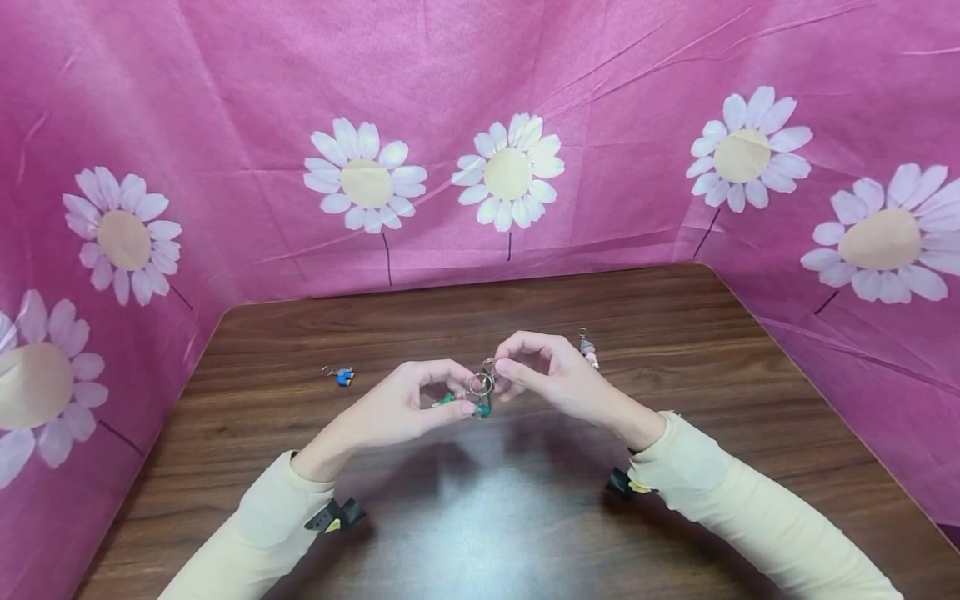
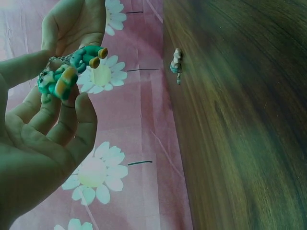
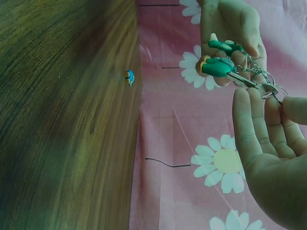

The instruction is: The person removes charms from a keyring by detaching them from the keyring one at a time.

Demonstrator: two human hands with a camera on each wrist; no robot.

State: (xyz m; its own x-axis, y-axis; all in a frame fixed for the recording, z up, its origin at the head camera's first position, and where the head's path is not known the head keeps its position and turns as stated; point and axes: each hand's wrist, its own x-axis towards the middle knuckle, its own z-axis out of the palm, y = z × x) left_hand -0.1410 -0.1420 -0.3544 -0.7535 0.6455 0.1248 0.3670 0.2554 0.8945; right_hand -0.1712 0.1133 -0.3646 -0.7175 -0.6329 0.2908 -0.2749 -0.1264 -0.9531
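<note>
Above the tabletop [image 1: 480, 517], the left hand [image 1: 401, 406] pinches green figurine keychains [image 2: 64, 85], and the right hand [image 1: 562, 379] pinches a metal ring [image 3: 277, 97] beside a silver key [image 3: 244, 81]. A blue figurine keychain [image 1: 345, 377] lies leftward; a pink-and-grey keychain [image 1: 588, 352] lies beyond the right hand.

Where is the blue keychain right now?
In the head view, the blue keychain lies on the table, left of the left hand.
</note>
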